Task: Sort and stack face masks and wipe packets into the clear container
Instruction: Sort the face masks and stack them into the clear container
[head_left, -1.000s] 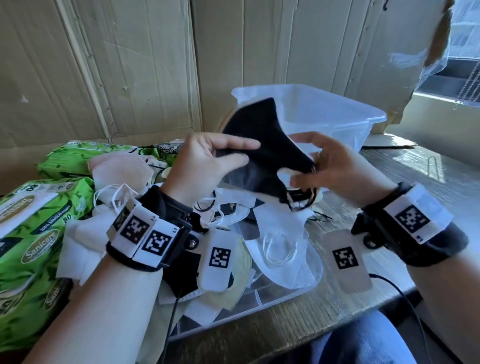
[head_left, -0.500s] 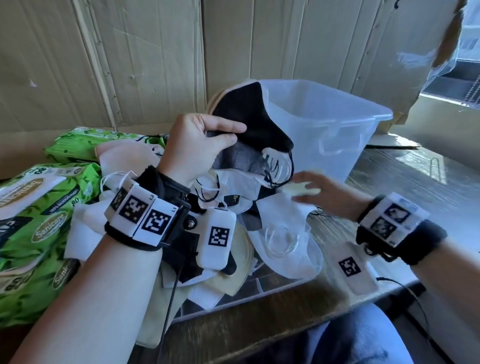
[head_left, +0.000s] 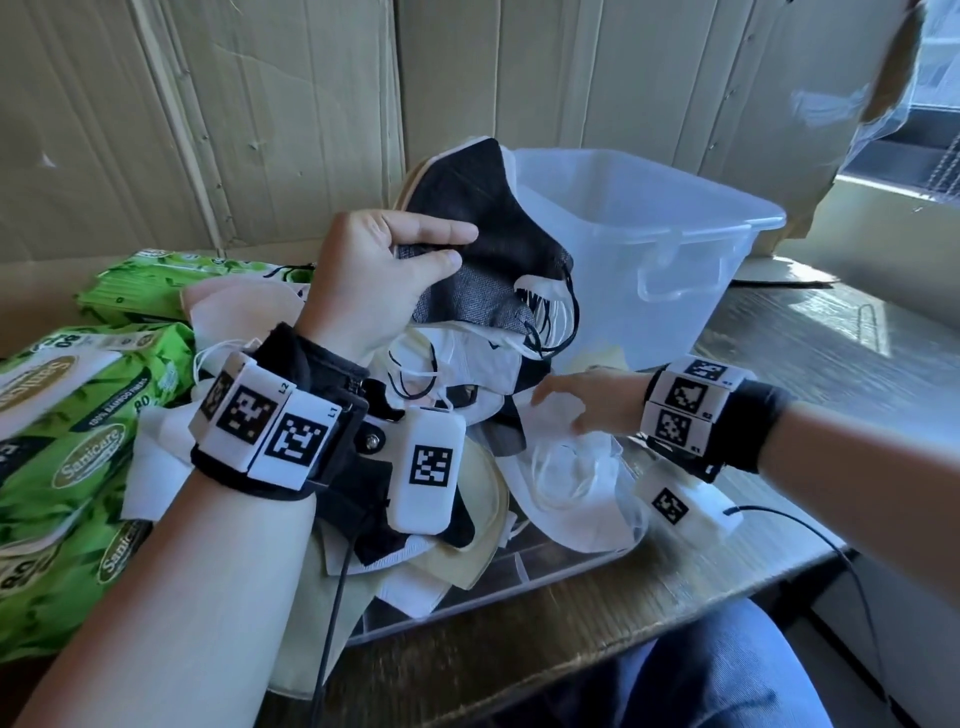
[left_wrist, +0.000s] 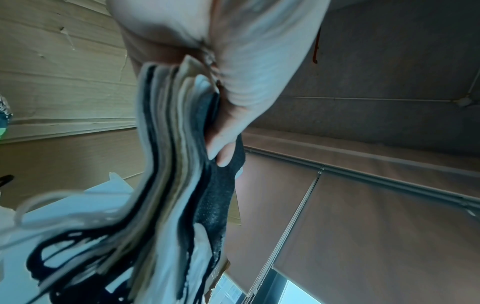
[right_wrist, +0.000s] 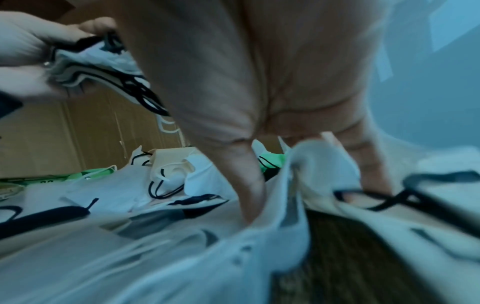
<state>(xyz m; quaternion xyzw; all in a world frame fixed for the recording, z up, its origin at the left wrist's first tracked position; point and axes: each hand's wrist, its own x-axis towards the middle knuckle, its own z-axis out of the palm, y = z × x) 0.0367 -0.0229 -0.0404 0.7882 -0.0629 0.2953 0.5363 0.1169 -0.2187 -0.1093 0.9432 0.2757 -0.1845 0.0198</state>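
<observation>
**Head view: left hand holds the stack, right hand down in the pile**

Head camera, nearest first: I see the wooden table (head_left: 519, 654) edge, and on it a flat clear lid (head_left: 545, 577) carrying a loose pile of masks (head_left: 566, 499), white, cream and black all tangled with ear loops.

My right hand (head_left: 587, 402) is low on that pile. On the right wrist view its thumb and fingers (right_wrist: 249, 185) close on a fold of a white mask (right_wrist: 298, 174), pinching it, though the picture is blurred.

To the left, green wipe packets (head_left: 67, 467) lie stacked beside the pile, with another one further back.

Above the pile, my left hand (head_left: 384, 275) is raised, thumb on the near face and fingers curled over the top, clamping a stack of masks (head_left: 498, 249) with a black one facing me. The left wrist view shows the stack edge-on (left_wrist: 176, 164), many layers pressed together, ear loops dangling below.

Just behind and to the right of that stack stands the clear container (head_left: 654, 249), upright on the table. Behind everything, a cardboard wall (head_left: 260, 104).
</observation>
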